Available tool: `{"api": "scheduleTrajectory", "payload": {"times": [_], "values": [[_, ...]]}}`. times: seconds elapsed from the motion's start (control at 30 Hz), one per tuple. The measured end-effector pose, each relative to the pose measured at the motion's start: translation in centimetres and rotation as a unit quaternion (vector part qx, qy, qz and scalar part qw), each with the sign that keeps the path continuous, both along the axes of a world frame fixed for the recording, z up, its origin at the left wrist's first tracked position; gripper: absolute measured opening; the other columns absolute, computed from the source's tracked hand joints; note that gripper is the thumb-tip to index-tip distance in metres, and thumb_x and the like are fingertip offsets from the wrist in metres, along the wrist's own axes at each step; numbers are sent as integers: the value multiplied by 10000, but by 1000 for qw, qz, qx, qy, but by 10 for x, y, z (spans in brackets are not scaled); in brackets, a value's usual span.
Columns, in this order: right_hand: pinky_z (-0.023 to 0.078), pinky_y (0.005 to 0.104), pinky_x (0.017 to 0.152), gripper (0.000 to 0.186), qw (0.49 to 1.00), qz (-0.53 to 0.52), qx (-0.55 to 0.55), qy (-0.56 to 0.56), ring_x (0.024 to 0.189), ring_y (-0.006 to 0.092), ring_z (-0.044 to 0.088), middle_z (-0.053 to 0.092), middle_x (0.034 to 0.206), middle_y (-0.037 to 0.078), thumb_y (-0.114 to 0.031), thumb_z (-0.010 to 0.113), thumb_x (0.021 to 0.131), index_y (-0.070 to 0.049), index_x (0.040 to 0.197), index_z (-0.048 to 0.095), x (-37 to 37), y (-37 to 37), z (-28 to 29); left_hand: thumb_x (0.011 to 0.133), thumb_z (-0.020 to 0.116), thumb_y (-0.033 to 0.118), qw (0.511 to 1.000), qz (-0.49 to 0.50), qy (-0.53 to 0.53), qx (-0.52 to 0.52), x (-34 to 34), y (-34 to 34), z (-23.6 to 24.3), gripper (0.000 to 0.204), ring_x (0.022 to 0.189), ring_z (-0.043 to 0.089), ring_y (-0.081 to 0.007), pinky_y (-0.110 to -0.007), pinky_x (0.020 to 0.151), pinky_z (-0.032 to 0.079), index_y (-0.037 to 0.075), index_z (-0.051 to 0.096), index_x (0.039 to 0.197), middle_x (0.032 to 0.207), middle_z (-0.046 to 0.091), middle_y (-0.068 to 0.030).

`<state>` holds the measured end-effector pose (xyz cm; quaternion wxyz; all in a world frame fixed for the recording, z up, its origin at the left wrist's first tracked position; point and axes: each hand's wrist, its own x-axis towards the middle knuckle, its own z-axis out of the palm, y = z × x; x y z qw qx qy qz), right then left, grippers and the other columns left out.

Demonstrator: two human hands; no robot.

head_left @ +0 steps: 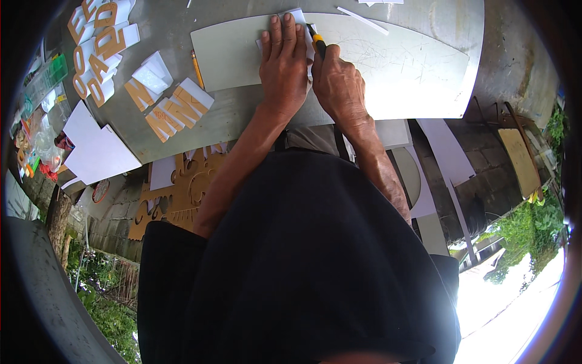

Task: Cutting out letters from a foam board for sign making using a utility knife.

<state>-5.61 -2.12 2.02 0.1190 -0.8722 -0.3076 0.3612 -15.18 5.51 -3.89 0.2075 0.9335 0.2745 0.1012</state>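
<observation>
My left hand [284,76] lies flat with its fingers stretched forward, pressing on a small white piece of sheet [296,14] that is mostly covered by the hand. Close beside it, my right hand [341,88] grips a yellow and black utility knife [318,42], its tip pointing away from me at the white piece's right edge. Both hands rest over a long pale board [230,57] with a scratched surface on the right. A yellow pencil [197,70] lies against the board's left end.
Brown-faced white cut-out letters [182,106] sit in groups on the grey table [233,112] to the left. A white sheet [97,145] overhangs the left edge, near plastic bags [45,139]. A thin white strip [364,20] lies on the board's far right. Cut brown board [173,194] is below the table.
</observation>
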Motion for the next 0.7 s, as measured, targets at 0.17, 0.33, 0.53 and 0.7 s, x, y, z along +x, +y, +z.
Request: {"api": "scheduleTrajectory", "payload": {"times": [0.17,0.33,0.53,0.7], "values": [[579,501,677,312,1000,15,-16,-6,763,423,725,705,798,250,-272,569,997,29,975,491,-1,5,7,814,734,113,1000,-3,6,4,0,-1,0,609,1501,286,-413,-546,1223,206,-57,557,1371,1549,405,-253],[570,533,651,239,999,16,-10,-36,698,464,703,686,726,266,-198,533,993,32,971,469,-5,10,7,829,728,127,1000,11,-5,11,2,-1,-3,596,1497,290,-420,-544,1223,208,-55,553,1369,1543,410,-249],[592,472,648,167,997,25,-55,-40,728,394,732,700,757,228,-130,559,949,19,943,484,-15,-1,11,832,729,106,1000,5,-11,-15,0,-1,-3,636,1497,273,-440,-556,1221,204,-69,508,1402,1563,380,-249],[588,479,629,133,997,26,-64,-33,710,388,729,698,752,216,-92,565,931,11,935,481,-26,-22,15,836,731,83,1000,-1,-12,-24,-4,-3,-1,646,1501,251,-451,-564,1223,198,-81,490,1412,1581,352,-249]]}}
